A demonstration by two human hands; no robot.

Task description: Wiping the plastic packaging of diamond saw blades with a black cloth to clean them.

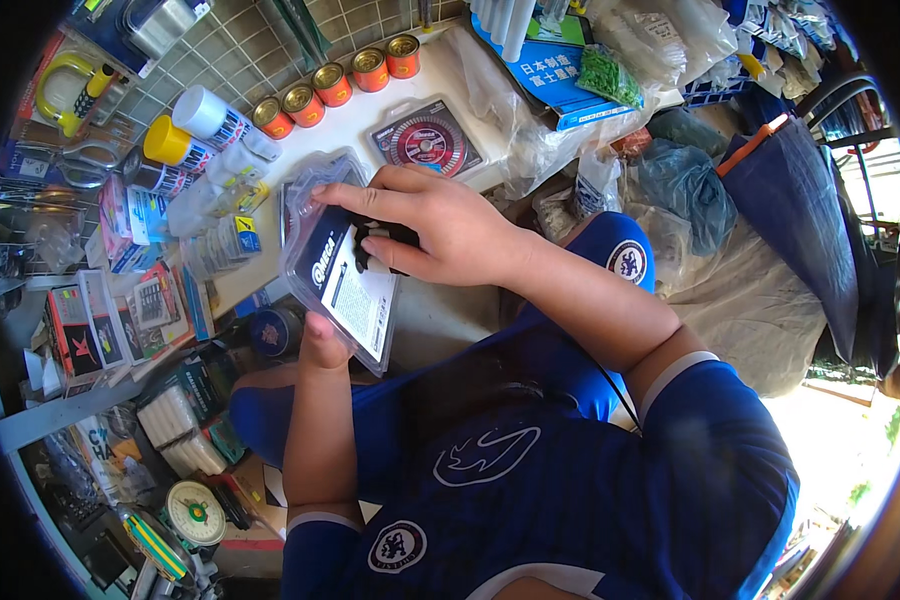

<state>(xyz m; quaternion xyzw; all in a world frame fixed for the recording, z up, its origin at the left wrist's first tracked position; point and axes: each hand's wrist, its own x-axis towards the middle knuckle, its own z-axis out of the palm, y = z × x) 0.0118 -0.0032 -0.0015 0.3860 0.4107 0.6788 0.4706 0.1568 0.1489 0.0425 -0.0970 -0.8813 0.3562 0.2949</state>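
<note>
My left hand [325, 341] grips the lower edge of a clear plastic blister pack [345, 292] with a dark and white printed card, held tilted above my lap. Over the pack's upper part, my right hand [435, 225] holds a small black object [390, 238] between thumb and fingers; its kind is unclear. The right index finger rests at the pack's edge. Behind the pack, another package is partly hidden on the white shelf. To the right of it lies a packaged red cutting disc [426, 142].
Several orange tins [332, 85] line the shelf's back. Spray cans [208, 114] and boxed goods stand at the left. A blue box [547, 86] and plastic bags [679, 187] are at the right; a dial scale [195, 512] sits lower left.
</note>
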